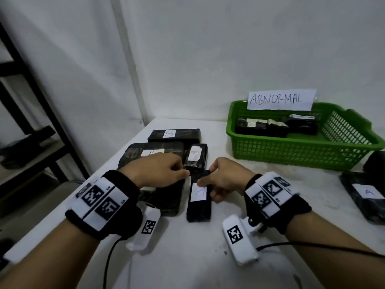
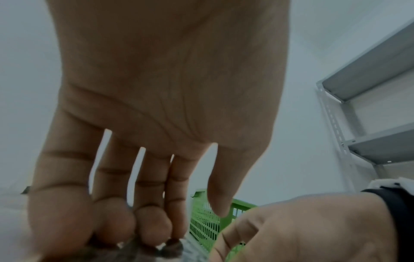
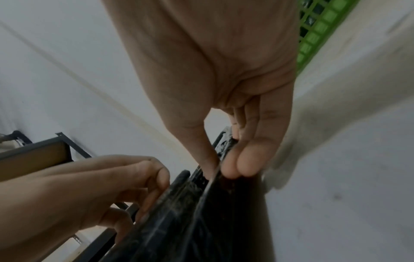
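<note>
Now pinching narrow packet (image 1: 199, 209) with right grip (image 1: 225, 178), hooking wide packet (image 1: 133, 152) with left grip (image 1: 158, 170); may slip, shallow pinch.

Head camera: set above and behind the hands, facing forward and down over the white table (image 1: 208, 261) toward the far wall corner. It stands at moderate distance, and both forearms enter from the near edge.

Left wrist camera: set under the left hand (image 2: 168, 106), very near the palm. It looks along the fingers and rightward to the right hand (image 2: 302, 228).

Right wrist camera: equally near under the right hand. It looks along the fingers and leftward to the dark rack (image 3: 33, 154).

Shared ground: all three views show the green basket (image 1: 291, 151). Each wrist view catches the opposite hand. Head and right wrist views share the black packet (image 1: 199, 207) and the rack.
</note>
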`<state>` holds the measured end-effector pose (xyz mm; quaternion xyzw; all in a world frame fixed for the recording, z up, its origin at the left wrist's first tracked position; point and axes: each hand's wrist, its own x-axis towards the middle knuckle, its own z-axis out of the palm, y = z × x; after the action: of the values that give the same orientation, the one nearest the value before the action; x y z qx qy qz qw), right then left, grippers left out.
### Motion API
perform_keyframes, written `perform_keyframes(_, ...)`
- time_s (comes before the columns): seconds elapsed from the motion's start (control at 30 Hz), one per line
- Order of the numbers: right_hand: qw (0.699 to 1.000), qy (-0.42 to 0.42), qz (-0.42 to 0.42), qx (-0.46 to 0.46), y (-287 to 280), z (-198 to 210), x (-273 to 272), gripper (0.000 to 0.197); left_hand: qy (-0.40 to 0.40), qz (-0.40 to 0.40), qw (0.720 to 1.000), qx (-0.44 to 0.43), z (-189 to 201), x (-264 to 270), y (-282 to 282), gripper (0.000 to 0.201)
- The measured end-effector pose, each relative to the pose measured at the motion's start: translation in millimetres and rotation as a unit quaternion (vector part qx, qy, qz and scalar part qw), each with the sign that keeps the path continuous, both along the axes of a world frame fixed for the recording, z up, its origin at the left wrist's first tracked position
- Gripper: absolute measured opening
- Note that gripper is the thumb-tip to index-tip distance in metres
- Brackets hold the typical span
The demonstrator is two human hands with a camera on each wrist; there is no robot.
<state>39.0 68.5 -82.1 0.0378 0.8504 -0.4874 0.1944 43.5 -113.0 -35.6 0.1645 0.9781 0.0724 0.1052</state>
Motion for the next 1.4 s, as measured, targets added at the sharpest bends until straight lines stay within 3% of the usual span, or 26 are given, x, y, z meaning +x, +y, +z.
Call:
perform_keyframes(0.27, 0.995, 0.092, 0.0, 0.038, -16.8, -0.1, 10.1, 0.032, 0.014, 0.003, 0.999, 0.037, -4.6, 6.1, -0.5, 0.03)
perform_keyframes(0.37, 0.994, 0.091, -0.007, 0.066, -10.7, 5.0, 11.8, 0.032, 0.035, -0.004, 0.996, 0.084, -4.4, 10.1, 4.1, 0.029)
perform_keyframes(0.5, 0.979, 0.111, 0.017, 0.169, 13.5, 23.9, 10.9, 0.041, 0.06, -0.025, 0.98, 0.187, -3.6, 15.1, 26.2, 0.028)
perform_keyframes(0.6, 0.97, 0.133, 0.001, 0.202, 51.3, 47.6, 17.0, 0.042, 0.021, -0.061, 0.962, 0.264, 2.2, 15.5, 68.1, 0.03)
perform_keyframes(0.7, 0.961, 0.164, -0.052, 0.217, 98.3, 66.2, 32.5, 0.033, -0.007, -0.088, 0.945, 0.315, 14.1, 14.2, 123.6, 0.03)
perform_keyframes(0.8, 0.95, 0.178, -0.121, 0.228, 149.2, 69.2, 56.6, 0.037, -0.065, -0.102, 0.93, 0.347, 18.0, 11.8, 181.6, 0.029)
perform_keyframes(1.0, 0.908, 0.136, -0.271, 0.289, 256.9, 61.4, 118.4, 0.027, -0.164, -0.14, 0.924, 0.316, 3.5, 21.3, 272.0, 0.028)
perform_keyframes(1.1, 0.892, 0.068, -0.311, 0.321, 295.9, 47.2, 152.0, 0.044, -0.178, -0.165, 0.932, 0.269, -13.1, 28.7, 301.2, 0.028)
perform_keyframes(1.2, 0.901, 0.013, -0.303, 0.31, 317.2, 29.9, 168.0, 0.06, -0.168, -0.161, 0.945, 0.231, -21.9, 30.4, 321.3, 0.032)
perform_keyframes(1.33, 0.921, -0.006, -0.291, 0.26, 324.2, 21.0, 162.3, 0.056, -0.149, -0.121, 0.962, 0.194, -27.6, 21.1, 337.5, 0.043)
perform_keyframes(1.4, 0.925, -0.009, -0.283, 0.252, 323.8, 19.6, 155.8, 0.052, -0.182, -0.113, 0.959, 0.185, -30.5, 19.1, 341.3, 0.068)
